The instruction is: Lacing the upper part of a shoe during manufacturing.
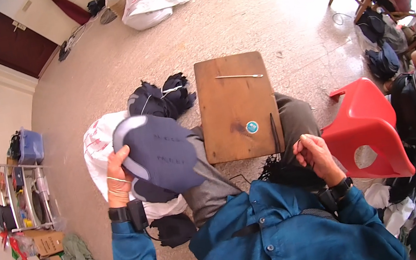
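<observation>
item 1: left hand (118, 173), wearing a thin band across the back and a dark strap at the wrist, is gripping the lower left edge of a dark blue shaped fabric piece (159, 152), fingers curled round the pale grey border; the piece is standing up flat-faced just right of the hand, over the person's left knee.

item 2: right hand (315, 155), also strapped at the wrist, is closing its fingers together loosely beside a tuft of black thread (281, 170) lying just left of it; whether the fingertips are pinching a strand, cannot tell.

item 3: wooden board (237, 106) is resting across the lap, between the 2 hands and just beyond them. on it, nearest the right hand, a thin dark rod (273, 131) is lying along the right edge, with a small round blue-green disc (252, 127) just beside it; a slim pale tool (239, 76) is lying at the far end.

item 4: white printed sack (98, 148) is sitting just behind the left hand; a pile of dark fabric pieces (161, 98) is lying beyond it.

item 5: red plastic chair (368, 128) is standing just right of the right hand.
</observation>
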A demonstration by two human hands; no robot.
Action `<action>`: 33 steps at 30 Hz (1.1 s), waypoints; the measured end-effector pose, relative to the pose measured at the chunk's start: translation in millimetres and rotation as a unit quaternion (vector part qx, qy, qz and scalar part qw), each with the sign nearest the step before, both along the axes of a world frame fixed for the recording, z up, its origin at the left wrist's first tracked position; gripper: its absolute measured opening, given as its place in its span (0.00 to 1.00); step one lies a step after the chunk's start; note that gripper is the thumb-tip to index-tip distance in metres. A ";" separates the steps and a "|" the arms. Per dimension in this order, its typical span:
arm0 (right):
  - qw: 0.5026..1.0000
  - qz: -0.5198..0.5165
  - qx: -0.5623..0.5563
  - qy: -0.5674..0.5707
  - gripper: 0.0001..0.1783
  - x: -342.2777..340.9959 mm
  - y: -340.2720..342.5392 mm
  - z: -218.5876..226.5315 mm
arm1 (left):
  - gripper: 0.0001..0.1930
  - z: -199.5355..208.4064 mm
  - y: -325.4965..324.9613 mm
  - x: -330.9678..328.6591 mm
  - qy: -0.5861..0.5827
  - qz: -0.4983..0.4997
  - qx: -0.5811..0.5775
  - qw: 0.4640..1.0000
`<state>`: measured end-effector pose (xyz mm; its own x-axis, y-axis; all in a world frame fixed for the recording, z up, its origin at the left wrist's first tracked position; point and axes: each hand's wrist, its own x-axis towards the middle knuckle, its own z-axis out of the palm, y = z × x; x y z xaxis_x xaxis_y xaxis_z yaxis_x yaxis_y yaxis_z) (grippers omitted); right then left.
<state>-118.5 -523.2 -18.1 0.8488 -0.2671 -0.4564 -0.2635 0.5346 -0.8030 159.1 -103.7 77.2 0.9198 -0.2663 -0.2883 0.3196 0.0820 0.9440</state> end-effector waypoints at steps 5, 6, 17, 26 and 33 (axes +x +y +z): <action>1.000 0.005 0.015 -0.016 0.19 -3.9 -2.7 -4.6 | 0.12 70.4 -100.9 0.9 -0.264 -0.184 0.175 0.930; 1.000 0.003 0.018 -0.016 0.19 -5.4 -3.8 -5.3 | 0.09 74.4 -120.3 -4.2 -0.295 -0.227 0.234 0.898; 0.998 0.012 0.051 -0.024 0.19 -5.3 -10.8 -10.2 | 0.18 -144.8 -196.5 -94.7 -0.627 -0.314 0.437 0.564; 0.998 0.034 0.053 -0.027 0.18 -8.8 -12.2 -8.7 | 0.18 -127.6 -181.0 -81.0 -0.656 -0.365 0.402 0.524; 0.770 0.101 -0.607 -0.171 0.06 4.2 8.9 40.5 | 0.29 -90.8 -174.4 -93.1 -0.572 -0.383 0.334 0.643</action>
